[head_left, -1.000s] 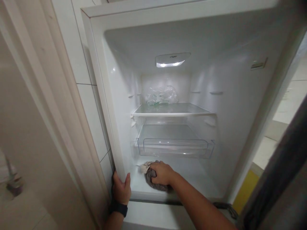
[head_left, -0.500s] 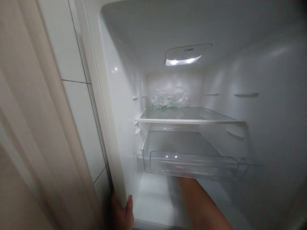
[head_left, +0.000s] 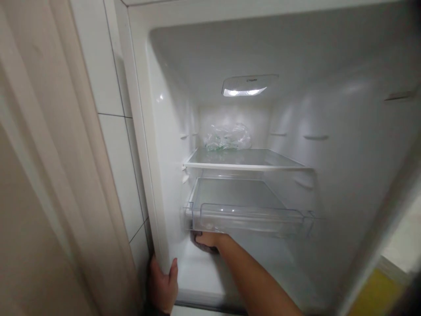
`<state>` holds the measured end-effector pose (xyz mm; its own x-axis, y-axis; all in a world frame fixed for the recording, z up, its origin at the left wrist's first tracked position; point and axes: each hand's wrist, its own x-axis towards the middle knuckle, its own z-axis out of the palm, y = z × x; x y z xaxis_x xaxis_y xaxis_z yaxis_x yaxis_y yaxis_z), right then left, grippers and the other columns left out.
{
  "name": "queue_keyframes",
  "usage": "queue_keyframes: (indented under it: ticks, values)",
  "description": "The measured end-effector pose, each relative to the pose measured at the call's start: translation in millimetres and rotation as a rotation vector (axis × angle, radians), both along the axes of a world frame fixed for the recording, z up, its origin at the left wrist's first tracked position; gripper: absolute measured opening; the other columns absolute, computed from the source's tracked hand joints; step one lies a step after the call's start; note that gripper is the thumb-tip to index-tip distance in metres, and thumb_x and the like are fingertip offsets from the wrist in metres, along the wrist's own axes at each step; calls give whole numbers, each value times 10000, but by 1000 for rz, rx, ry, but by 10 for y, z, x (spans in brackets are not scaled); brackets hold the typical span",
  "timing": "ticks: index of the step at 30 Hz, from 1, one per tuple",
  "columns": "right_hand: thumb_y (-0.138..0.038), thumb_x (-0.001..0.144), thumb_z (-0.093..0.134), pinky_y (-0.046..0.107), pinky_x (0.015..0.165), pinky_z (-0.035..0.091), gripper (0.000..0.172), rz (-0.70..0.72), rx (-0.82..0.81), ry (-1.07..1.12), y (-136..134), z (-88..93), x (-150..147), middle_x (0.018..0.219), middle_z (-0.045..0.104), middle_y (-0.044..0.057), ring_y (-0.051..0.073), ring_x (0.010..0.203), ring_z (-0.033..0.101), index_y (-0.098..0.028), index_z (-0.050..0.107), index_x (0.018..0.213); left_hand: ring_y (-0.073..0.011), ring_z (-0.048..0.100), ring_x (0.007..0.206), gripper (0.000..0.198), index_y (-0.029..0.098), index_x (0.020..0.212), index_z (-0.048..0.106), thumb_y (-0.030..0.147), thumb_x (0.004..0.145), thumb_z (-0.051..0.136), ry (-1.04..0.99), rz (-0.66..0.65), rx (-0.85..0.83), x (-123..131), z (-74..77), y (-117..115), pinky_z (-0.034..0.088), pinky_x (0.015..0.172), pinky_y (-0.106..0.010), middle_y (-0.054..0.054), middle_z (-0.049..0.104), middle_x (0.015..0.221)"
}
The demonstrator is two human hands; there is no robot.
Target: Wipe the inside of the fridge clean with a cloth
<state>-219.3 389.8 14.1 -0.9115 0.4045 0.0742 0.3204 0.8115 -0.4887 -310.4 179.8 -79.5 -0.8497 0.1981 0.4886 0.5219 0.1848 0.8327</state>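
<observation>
Above the clear drawer [head_left: 250, 218], a white-edged shelf [head_left: 256, 159] carries a crumpled plastic bag [head_left: 228, 137], set farther back than the drawer's front. Below the clear drawer spreads the white refrigerator floor [head_left: 200, 273], where a dark cloth [head_left: 204, 248] seems to rest beneath the drawer's left end, though it is partly hidden and the contact is hard to make out.

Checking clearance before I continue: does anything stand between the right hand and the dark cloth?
Nothing visible does: the right hand is directly on the dark cloth, low inside the fridge. The transparent drawer front is above them, not between.
</observation>
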Motion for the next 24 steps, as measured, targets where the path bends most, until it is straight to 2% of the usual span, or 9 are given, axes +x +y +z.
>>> queue_keyframes:
  ticks: [3,8,12,15,18,21,23,24]
  values:
    - [-355,796,742,452,1005,515,340,12,82,-35,-182,-4,187,1187,749,73,261,1101,668,-217,708,1104,-398,743,1140,726,127,1388,518,616,859,603,-21,-16,-26,13,73,-17,624,941,-513,-236,745,1208]
    - [-407,702,716,454,1055,437,334,55,130,6,-605,44,531,1105,796,72,298,1084,678,-233,731,986,-391,779,1078,774,132,1482,440,628,904,577,-90,-25,-129,147,308,-98,628,890,-504,-256,756,1253]
    - [-400,655,714,474,1026,445,383,12,97,60,-832,124,826,1079,801,106,319,1048,680,-215,740,989,-348,772,1127,729,196,1486,429,623,919,594,-191,-139,-107,277,476,-189,618,952,-476,-203,764,1278]
    - [-365,623,712,479,1023,450,328,-27,34,136,-1003,166,1106,1031,799,103,328,1033,676,-213,733,912,-320,753,1188,634,200,1403,511,543,887,646,-234,-242,-40,355,487,-323,594,1041,-459,-178,765,1300]
    - [-354,678,640,422,990,489,297,-84,-67,248,-1234,87,1467,1027,787,74,288,1029,681,-230,724,935,-294,678,1334,593,184,1371,545,448,851,647,-215,-330,-12,435,348,-579,531,1151,-437,-184,703,1434]
    - [-443,815,469,444,978,545,454,-257,-307,428,-1472,-186,1847,1126,773,102,283,1057,710,-227,691,1147,-301,546,1484,655,204,1373,571,534,813,656,-300,-442,43,614,124,-910,434,1247,-465,-171,608,1563]
    - [-639,805,452,534,1046,537,547,-428,-710,668,-1597,-440,2068,1107,780,100,342,1144,703,-270,718,1109,-371,549,1473,742,213,1278,650,686,710,718,-458,-447,52,842,27,-1094,417,1257,-533,-195,648,1511]
    - [-748,798,398,573,1041,543,607,-450,-857,724,-1651,-568,2163,1038,783,96,364,1141,704,-299,739,1023,-380,546,1474,763,236,1255,677,738,683,733,-532,-515,51,990,17,-1159,401,1269,-538,-184,650,1512]
